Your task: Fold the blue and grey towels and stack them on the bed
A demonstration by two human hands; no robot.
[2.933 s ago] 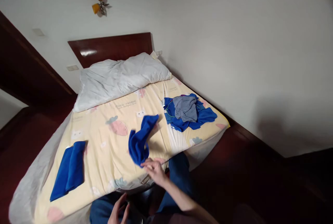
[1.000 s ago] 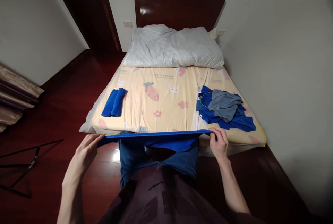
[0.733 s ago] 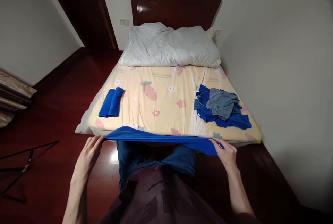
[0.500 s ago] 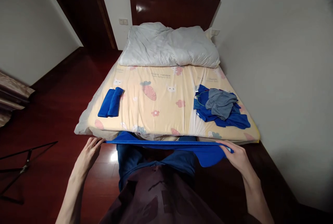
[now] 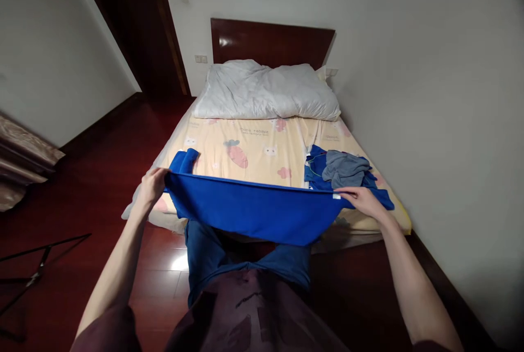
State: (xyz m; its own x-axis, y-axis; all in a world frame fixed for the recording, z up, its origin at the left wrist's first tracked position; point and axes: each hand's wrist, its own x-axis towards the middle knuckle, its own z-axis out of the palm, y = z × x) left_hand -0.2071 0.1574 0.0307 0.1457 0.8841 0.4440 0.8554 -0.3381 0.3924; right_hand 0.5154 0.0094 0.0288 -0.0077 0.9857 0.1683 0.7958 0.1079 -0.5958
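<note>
Centrally held blue cloth point(image 5: 254, 207): stretched sideways, its top edge nearly straight, the rest hanging before the near edge of the bed point(image 5: 257, 169).
Left hand point(image 5: 152, 185): fingers closed on one upper corner.
Right hand point(image 5: 362, 199): thumb and fingers pinching the other end, beside a small white tag point(image 5: 336, 196).
Folded blue fabric point(image 5: 182, 161): on the bed's left side, partly hidden by the held cloth.
Loose pile: grey garment point(image 5: 346, 169) lying on blue garments point(image 5: 315, 172), bed's right side, beyond the right hand.
White bedding point(image 5: 266, 93): bunched near the dark headboard point(image 5: 270, 43).
Floor, far left: black metal stand point(image 5: 44, 259), near a curtain point(image 5: 24, 147).
</note>
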